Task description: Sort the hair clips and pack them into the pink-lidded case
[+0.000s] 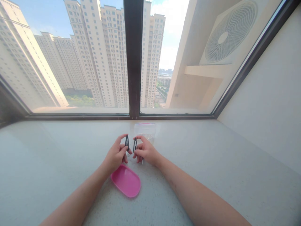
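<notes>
Between thumb and forefinger of my left hand (118, 152) stands a black snap hair clip (127, 142), held upright. My right hand (146, 150) pinches a second black snap hair clip (135, 145) the same way, a small gap apart from the first. Just below my left hand lies a shallow pink tray (127, 182) with rounded corners; no contents show in it. Behind my right hand rests a clear zip bag (145, 128), partly hidden by that hand; what is inside is too faint to name. Something small and shiny under the fingers cannot be made out.
The pale speckled sill (58, 150) spreads to both sides of my arms. Along its far edge runs a dark window frame (134, 62), with tall buildings and an air-conditioner unit (225, 37) outside. A white wall (265, 94) closes off the right.
</notes>
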Action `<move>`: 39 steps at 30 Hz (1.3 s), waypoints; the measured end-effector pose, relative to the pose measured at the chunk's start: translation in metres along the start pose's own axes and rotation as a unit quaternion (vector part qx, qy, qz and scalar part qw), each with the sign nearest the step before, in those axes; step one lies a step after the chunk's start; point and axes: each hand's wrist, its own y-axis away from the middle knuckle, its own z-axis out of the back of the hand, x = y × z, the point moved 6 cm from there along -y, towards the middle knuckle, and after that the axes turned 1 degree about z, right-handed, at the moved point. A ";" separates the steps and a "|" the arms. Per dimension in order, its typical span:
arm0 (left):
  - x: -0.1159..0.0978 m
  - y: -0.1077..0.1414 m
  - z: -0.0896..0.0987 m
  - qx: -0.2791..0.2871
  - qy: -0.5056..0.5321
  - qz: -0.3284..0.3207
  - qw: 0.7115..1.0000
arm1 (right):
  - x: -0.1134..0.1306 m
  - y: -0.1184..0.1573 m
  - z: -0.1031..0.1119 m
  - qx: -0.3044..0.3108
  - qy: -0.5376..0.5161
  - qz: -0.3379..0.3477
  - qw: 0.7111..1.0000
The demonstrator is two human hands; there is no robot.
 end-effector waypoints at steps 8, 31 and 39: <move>0.000 0.000 -0.001 0.006 0.001 -0.006 1.000 | 0.000 0.000 0.000 0.002 -0.003 0.002 1.000; -0.002 0.002 -0.003 0.009 -0.014 -0.012 1.000 | -0.001 -0.001 0.001 -0.002 -0.001 0.018 1.000; -0.003 0.002 -0.003 0.011 -0.025 -0.015 1.000 | 0.001 -0.001 0.002 -0.012 -0.015 0.015 1.000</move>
